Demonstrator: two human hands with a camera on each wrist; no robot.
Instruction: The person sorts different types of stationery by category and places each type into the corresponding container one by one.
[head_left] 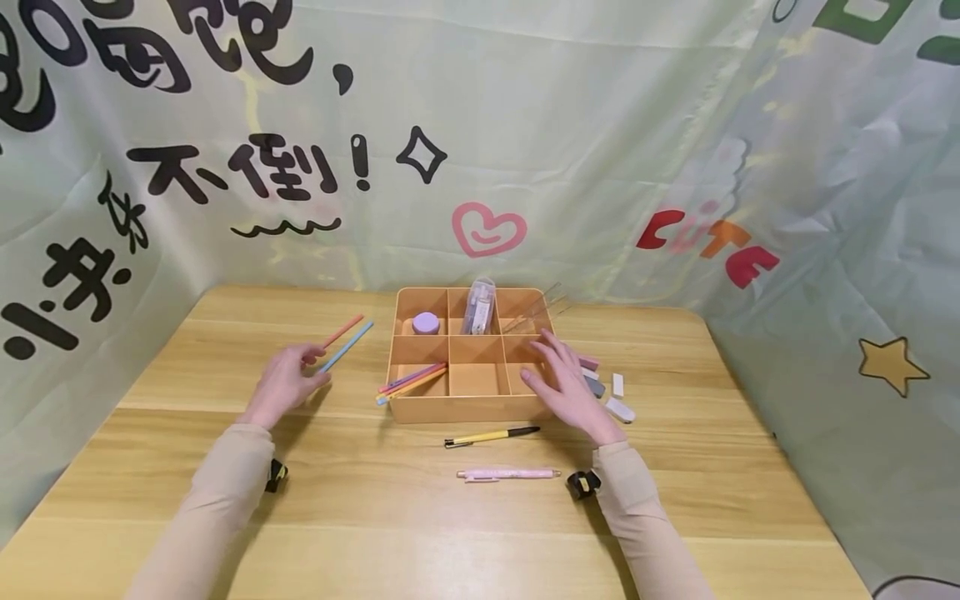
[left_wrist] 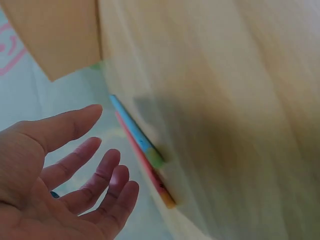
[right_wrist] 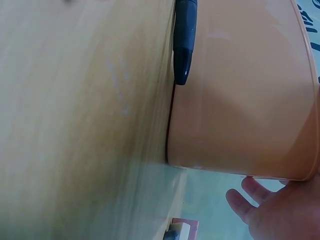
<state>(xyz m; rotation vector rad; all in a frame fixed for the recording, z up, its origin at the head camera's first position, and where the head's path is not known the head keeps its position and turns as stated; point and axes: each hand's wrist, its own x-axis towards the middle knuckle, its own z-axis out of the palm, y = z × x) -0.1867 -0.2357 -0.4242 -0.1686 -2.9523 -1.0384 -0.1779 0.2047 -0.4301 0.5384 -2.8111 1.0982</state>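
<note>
My left hand (head_left: pixel 285 383) is over the table's left part, fingers apart and nothing between them. Just past its fingertips lie two coloured pencils, a blue one with a green end (left_wrist: pixel 135 127) and a red one with an orange end (left_wrist: pixel 145 162). The tan divided box (head_left: pixel 450 408) stands ahead of me in the middle. Spread over its right rim, my right hand (head_left: pixel 573 392) has its thumb toward the front right compartment. In the right wrist view, relaxed fingers (right_wrist: pixel 239 202) show beyond the box's side. More coloured pencils (head_left: pixel 412 381) lean in the front left compartment.
A purple-lidded jar (head_left: pixel 426 323), a clear purple case (head_left: pixel 480 308) and thin clear strips (head_left: pixel 532 308) occupy the back compartments. Several erasers (head_left: pixel 620 410) lie right of the box. In front are a yellow-black pen (head_left: pixel 491 436) and a pink pen (head_left: pixel 510 474). A printed cloth hangs behind.
</note>
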